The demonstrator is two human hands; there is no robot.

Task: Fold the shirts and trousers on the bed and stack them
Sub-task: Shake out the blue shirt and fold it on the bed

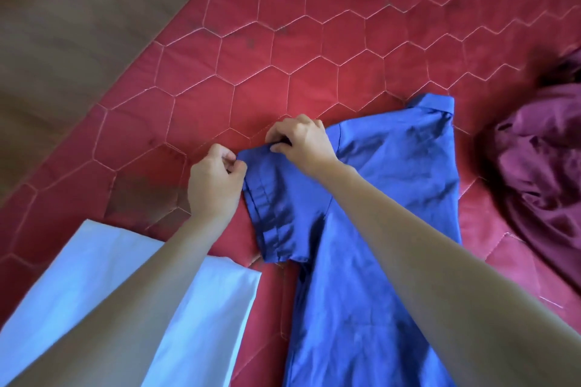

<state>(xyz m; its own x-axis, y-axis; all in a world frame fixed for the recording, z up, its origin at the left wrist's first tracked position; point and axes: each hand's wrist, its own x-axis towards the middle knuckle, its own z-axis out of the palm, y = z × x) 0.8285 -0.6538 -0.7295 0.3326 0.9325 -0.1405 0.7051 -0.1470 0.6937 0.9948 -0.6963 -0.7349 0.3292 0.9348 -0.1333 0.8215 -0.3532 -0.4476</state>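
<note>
A blue short-sleeved shirt (pixel 386 185) lies on the red quilted bed cover (pixel 283 50), folded lengthwise with its collar at the far end. Its sleeve sticks out to the left. My left hand (pixel 213 185) pinches the sleeve's far left corner. My right hand (pixel 303 141) pinches the sleeve's upper edge a little to the right, near the shoulder seam. A folded white garment (pixel 201 302) lies at the lower left, partly under my left forearm. A crumpled maroon garment (pixel 540 173) lies at the right edge.
The bed's left edge runs diagonally from the lower left up to the top; beyond it is brown wooden floor (pixel 78 25). Bare red cover stretches beyond the shirt toward the far side.
</note>
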